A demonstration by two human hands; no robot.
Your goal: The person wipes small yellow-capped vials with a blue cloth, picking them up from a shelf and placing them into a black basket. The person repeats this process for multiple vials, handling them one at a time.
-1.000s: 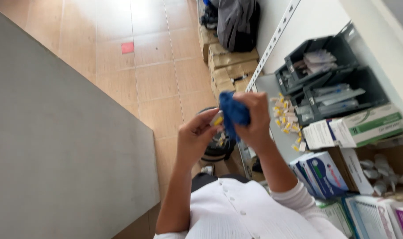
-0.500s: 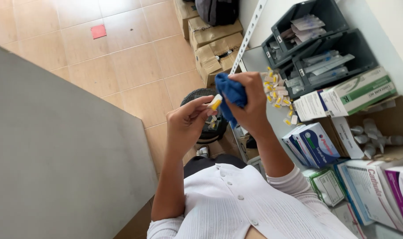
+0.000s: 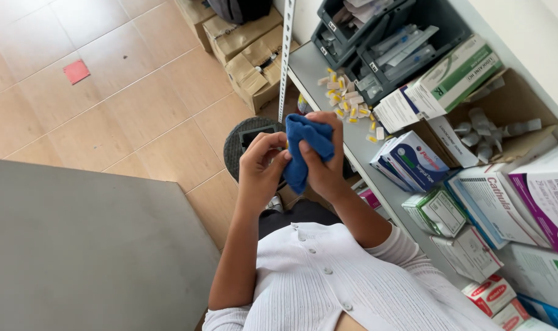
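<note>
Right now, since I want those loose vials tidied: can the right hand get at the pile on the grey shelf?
Probably yes: the vial pile lies open on the grey shelf, just beyond the right hand, with nothing between. But that hand is closed around a blue cloth.

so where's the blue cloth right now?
Head view, centre: the blue cloth is bunched in the right hand, left hand touching it, beside the shelf.

We count one blue cloth [image 3: 306,147] between our two hands. At twelve o'clock sit two dark plastic trays [image 3: 377,43]; at eleven, three cardboard cartons [image 3: 248,43] on the floor. One red floor marker [image 3: 76,71] lies at ten. The small yellow-capped vials [image 3: 346,98] at one are too many to count.
</note>
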